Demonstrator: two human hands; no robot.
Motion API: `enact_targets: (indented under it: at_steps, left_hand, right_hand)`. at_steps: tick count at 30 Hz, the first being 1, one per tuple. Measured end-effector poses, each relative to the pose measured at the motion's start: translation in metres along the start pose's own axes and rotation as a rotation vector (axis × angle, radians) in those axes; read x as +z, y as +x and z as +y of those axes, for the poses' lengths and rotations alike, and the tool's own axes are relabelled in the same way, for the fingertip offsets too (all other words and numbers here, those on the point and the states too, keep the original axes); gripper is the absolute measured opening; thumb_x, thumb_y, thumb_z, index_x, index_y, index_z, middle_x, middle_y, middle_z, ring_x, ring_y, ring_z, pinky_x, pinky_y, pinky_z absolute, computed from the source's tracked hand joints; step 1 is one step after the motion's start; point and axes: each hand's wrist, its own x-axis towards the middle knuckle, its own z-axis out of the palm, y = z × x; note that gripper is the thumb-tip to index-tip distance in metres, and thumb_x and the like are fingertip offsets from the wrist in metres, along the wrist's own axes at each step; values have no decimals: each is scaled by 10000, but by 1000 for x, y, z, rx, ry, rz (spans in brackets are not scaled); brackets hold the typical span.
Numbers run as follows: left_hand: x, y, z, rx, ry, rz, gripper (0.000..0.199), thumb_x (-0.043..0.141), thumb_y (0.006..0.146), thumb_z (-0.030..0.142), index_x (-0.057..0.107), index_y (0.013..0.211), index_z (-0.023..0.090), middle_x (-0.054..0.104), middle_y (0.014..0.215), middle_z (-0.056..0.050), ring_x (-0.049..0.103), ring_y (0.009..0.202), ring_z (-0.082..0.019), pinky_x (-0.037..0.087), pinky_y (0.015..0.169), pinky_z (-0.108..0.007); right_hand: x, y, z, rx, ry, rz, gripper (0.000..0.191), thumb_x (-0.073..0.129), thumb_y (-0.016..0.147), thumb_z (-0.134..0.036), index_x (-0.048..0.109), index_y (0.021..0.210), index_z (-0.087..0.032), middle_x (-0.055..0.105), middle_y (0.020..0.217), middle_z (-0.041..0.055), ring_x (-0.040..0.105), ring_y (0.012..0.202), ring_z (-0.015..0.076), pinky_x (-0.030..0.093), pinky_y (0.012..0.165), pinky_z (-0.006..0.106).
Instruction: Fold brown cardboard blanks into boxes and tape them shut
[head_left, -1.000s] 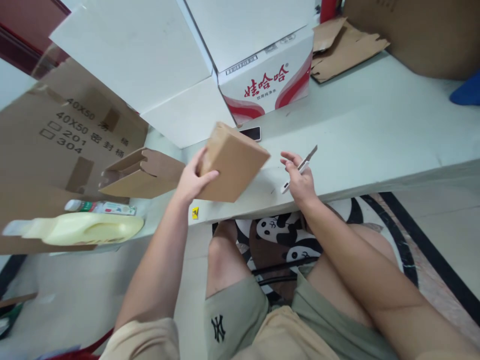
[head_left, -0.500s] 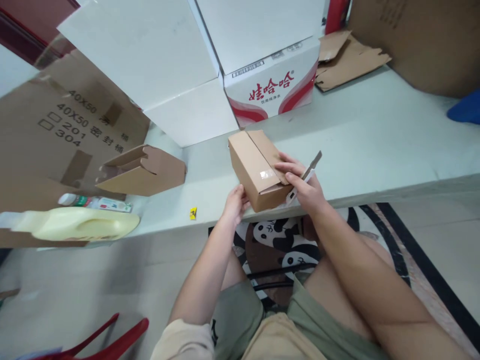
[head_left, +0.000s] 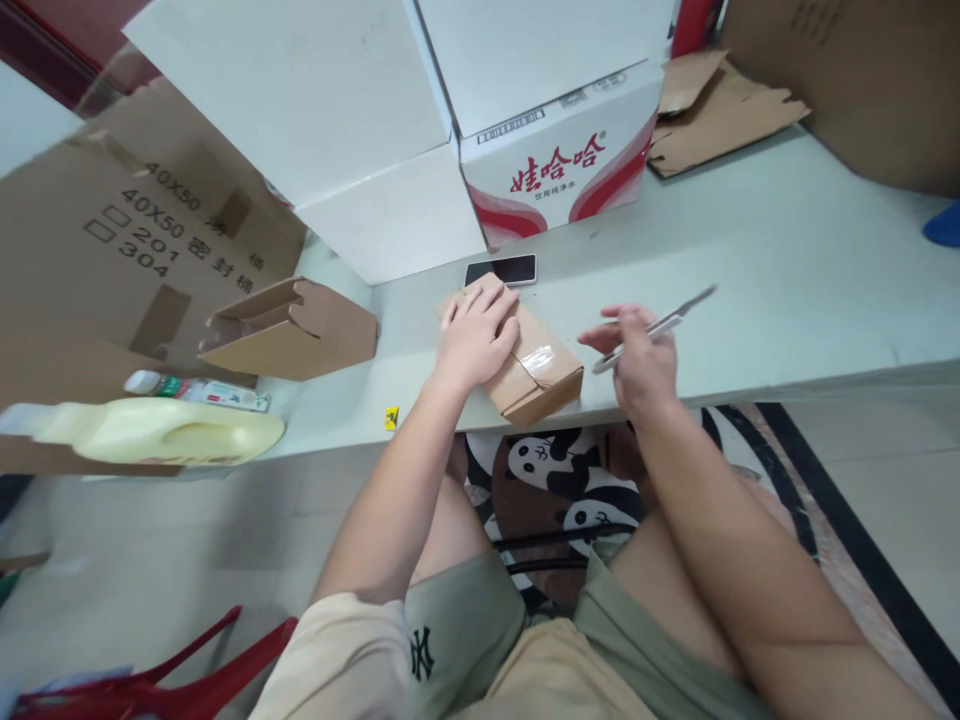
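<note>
A small brown cardboard box (head_left: 536, 365) lies near the front edge of the table, with clear tape across the near part of its top. My left hand (head_left: 478, 330) rests on the far part of the box with its fingers stretched over it. To the right of the box, my right hand (head_left: 641, 355) is raised and closed around a utility knife (head_left: 664, 326). The knife's blade points up and to the right, away from the box. Just behind the box lies a dark-screened phone (head_left: 501, 270).
On the left stand an open cardboard box (head_left: 300, 335), a yellowish bottle (head_left: 172, 432) and a small bottle (head_left: 199, 388). A yellow packet (head_left: 391, 417) lies near the table edge. White cartons (head_left: 562, 160) stand behind; torn cardboard (head_left: 724, 115) lies at the back right.
My left hand has moved from the box's near left side onto its top. My right hand has left the box and moved right with the knife. The phone has come into view.
</note>
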Motion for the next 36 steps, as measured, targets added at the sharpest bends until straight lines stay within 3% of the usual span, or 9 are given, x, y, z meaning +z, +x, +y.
enact_targets:
  at_steps: [3, 5, 9, 15, 17, 20, 24, 31, 36]
  left_hand:
    - [4, -1, 3, -28, 9, -10, 532, 328, 993, 409, 476, 1498, 335, 384, 1642, 19, 237, 1570, -325, 168, 1265, -623]
    - [7, 1, 5, -29, 2, 4, 527, 306, 999, 418, 480, 1492, 349, 389, 1639, 26, 243, 1564, -330, 173, 1256, -630]
    - [6, 10, 12, -76, 14, 19, 523, 283, 1009, 404, 482, 1490, 352, 371, 1649, 12, 251, 1548, -347, 194, 1225, -661]
    - [-5, 28, 13, -41, 95, 45, 408, 380, 979, 421, 684, 1246, 359, 553, 1463, -48, 442, 1340, -387, 367, 1082, -674]
    - [-4, 30, 9, 6, 91, 52, 409, 361, 985, 418, 692, 1212, 342, 563, 1439, -45, 422, 1372, -366, 316, 1153, -640]
    - [2, 31, 3, -1, 52, 48, 431, 327, 993, 431, 652, 1267, 355, 500, 1529, -7, 295, 1487, -390, 220, 1215, -646]
    - [8, 31, 1, -36, 47, 62, 417, 350, 985, 447, 652, 1261, 371, 483, 1554, 12, 343, 1449, -431, 244, 1184, -670]
    - [7, 32, 14, -124, 40, 104, 421, 328, 996, 444, 662, 1227, 330, 502, 1537, 19, 454, 1312, -409, 320, 1126, -633]
    - [9, 30, 15, -147, -1, 144, 393, 348, 998, 445, 676, 1186, 338, 533, 1504, 18, 461, 1298, -397, 315, 1119, -637]
  right_hand:
    - [-8, 10, -1, 68, 12, 175, 372, 683, 819, -552, 459, 879, -262, 366, 402, -148, 353, 318, 84, 408, 382, 208]
    - [-11, 14, -2, 103, 26, 148, 378, 616, 847, -557, 361, 887, -281, 370, 449, -151, 308, 319, 79, 319, 343, 189]
    - [-9, 12, -5, 37, -18, 94, 283, 561, 865, -427, 322, 930, -291, 502, 611, -117, 413, 376, 73, 302, 357, 178]
    - [-10, 11, -15, -142, 16, -89, 292, 452, 870, -431, 542, 1102, -279, 685, 889, 16, 705, 728, 140, 559, 578, 279]
    - [-10, 10, -20, -146, 49, -91, 285, 545, 838, -402, 576, 1093, -278, 708, 879, 12, 719, 757, 147, 568, 602, 276]
    - [-4, -1, -30, -139, 29, -55, 239, 673, 823, -408, 591, 999, -268, 699, 728, -27, 663, 579, 119, 506, 495, 227]
    - [8, -25, -42, -168, -88, -202, 331, 665, 867, -561, 677, 966, -246, 648, 586, -42, 554, 431, 90, 442, 420, 219]
    - [10, -37, -35, -376, -404, -260, 227, 672, 902, -412, 777, 976, -225, 797, 923, 55, 743, 779, 183, 586, 689, 322]
    - [6, -32, -37, -538, -601, -272, 167, 633, 901, -298, 784, 915, -227, 806, 925, 55, 767, 814, 207, 597, 728, 332]
